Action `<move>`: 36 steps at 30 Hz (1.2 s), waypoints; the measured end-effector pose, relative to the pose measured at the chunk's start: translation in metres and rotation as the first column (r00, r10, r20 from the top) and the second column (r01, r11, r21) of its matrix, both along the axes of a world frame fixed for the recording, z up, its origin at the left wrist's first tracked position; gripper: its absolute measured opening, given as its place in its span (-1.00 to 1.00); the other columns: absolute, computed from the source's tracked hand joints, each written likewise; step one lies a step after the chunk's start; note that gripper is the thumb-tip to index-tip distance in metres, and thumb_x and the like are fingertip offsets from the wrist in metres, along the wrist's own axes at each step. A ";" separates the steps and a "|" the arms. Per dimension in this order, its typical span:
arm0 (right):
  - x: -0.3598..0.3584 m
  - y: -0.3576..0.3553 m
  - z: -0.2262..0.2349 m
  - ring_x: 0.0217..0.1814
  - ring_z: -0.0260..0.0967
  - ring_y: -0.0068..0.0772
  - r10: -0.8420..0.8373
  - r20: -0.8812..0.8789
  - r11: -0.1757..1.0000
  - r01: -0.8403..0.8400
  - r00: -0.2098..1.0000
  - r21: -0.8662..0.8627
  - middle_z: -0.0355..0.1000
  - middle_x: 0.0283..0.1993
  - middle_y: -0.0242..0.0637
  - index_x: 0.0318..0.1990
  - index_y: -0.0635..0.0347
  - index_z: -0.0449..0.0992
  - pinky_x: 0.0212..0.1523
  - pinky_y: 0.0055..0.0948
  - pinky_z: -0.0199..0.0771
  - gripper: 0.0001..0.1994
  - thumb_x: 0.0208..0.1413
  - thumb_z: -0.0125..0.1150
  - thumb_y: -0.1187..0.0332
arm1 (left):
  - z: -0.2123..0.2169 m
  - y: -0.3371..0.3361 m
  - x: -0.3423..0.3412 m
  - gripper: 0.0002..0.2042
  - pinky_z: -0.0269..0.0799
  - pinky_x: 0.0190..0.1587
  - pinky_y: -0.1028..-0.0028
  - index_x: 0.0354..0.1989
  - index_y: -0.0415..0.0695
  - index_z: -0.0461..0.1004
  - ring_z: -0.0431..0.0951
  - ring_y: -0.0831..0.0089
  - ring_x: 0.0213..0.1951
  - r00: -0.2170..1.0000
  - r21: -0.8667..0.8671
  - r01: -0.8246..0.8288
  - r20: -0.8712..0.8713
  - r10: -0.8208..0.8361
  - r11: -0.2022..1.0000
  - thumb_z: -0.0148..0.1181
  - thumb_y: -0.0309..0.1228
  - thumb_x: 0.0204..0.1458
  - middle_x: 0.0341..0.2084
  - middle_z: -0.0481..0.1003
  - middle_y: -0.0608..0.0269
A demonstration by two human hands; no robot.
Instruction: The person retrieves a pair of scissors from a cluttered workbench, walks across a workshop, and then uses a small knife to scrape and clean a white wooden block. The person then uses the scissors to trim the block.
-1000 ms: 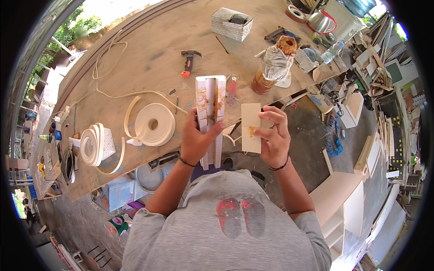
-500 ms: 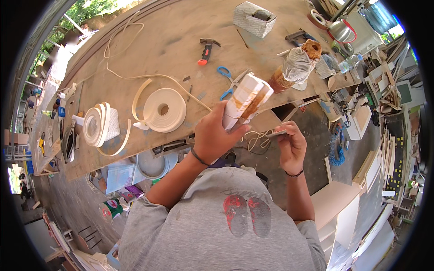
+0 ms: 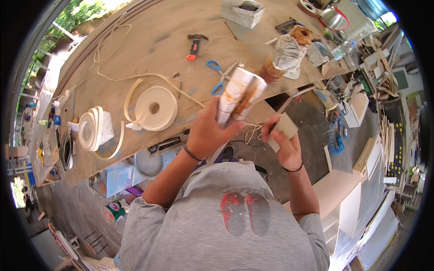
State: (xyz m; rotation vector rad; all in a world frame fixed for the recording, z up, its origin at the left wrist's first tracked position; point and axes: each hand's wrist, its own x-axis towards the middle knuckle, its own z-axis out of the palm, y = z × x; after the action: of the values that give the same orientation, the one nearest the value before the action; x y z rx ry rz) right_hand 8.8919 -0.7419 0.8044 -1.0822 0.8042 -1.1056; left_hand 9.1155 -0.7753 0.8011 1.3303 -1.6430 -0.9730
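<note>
My left hand is closed round a pair of long white pieces side by side, smeared with brown, glue-like stains. They stand tilted over the table's near edge. To their right, my right hand pinches a thin, flat, greyish-beige rectangular piece, its broad face showing; it is apart from the white pieces. Beyond the left hand's load stands a brown-stained container wrapped in clear plastic, with a crusty brown lump at its top. Blue-handled scissors lie just left of the white pieces.
On the wooden table lie a hammer, a large cream roll of edge strip, a smaller coil and a loose strip. A white box sits far back. A white cabinet stands right of me.
My right hand has turned the flat piece from edge-on to showing its broad face. The left hand still holds the white pieces. The whole view has shifted slightly.
</note>
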 end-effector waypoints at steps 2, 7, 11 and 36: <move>0.008 -0.007 0.012 -0.19 0.30 -0.49 -0.085 0.190 0.995 0.073 0.978 0.066 0.33 -0.21 -0.24 0.09 0.39 0.35 -0.18 -0.37 0.40 -0.58 0.08 0.02 0.37 | -0.009 -0.001 -0.004 -0.40 0.45 -0.22 0.31 -0.03 -0.25 0.31 0.59 0.14 -0.30 0.993 -0.013 -0.014 -0.121 0.012 1.000 0.43 -0.18 -0.18 -0.34 0.55 -0.01; -0.017 -0.016 -0.001 -0.12 0.28 -0.51 0.039 0.365 0.994 -0.074 0.930 0.082 0.35 -0.15 -0.29 0.13 0.43 0.32 -0.14 -0.39 0.40 -0.49 -0.07 0.00 0.47 | -0.004 -0.001 -0.011 -0.40 0.44 -0.21 0.38 -0.04 -0.31 0.31 0.58 0.29 -0.31 0.984 0.009 0.010 -0.176 -0.008 1.000 0.44 -0.22 -0.18 -0.34 0.55 0.01; -0.004 -0.007 0.015 -0.05 0.35 -0.54 -0.154 -0.162 0.983 0.134 0.975 -0.125 0.40 -0.07 -0.20 0.23 0.31 0.16 -0.16 -0.43 0.47 -0.48 0.08 0.05 0.57 | -0.002 -0.001 -0.010 -0.43 0.42 -0.09 0.50 0.04 -0.34 0.26 0.48 0.55 -0.16 0.982 0.082 0.079 -0.181 -0.064 0.993 0.41 -0.41 -0.11 -0.19 0.49 0.16; 0.027 -0.009 -0.005 -0.44 0.52 -0.46 -0.256 0.290 0.823 0.050 0.922 0.566 0.50 -0.35 -0.23 -0.29 0.15 0.30 -0.48 -0.50 0.63 -0.89 0.16 0.11 0.39 | -0.029 0.011 -0.027 -0.44 0.43 -0.49 0.31 -0.09 -0.20 0.25 0.59 0.16 -0.48 0.997 -0.291 -0.082 -0.034 0.075 0.953 0.44 -0.25 -0.18 -0.50 0.53 0.05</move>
State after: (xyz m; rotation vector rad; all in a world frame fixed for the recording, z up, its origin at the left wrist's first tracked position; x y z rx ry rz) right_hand 8.9185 -0.7505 0.7989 -0.3160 0.8546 -1.0696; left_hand 9.0883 -0.7645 0.7725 1.1688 -1.6313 -0.6647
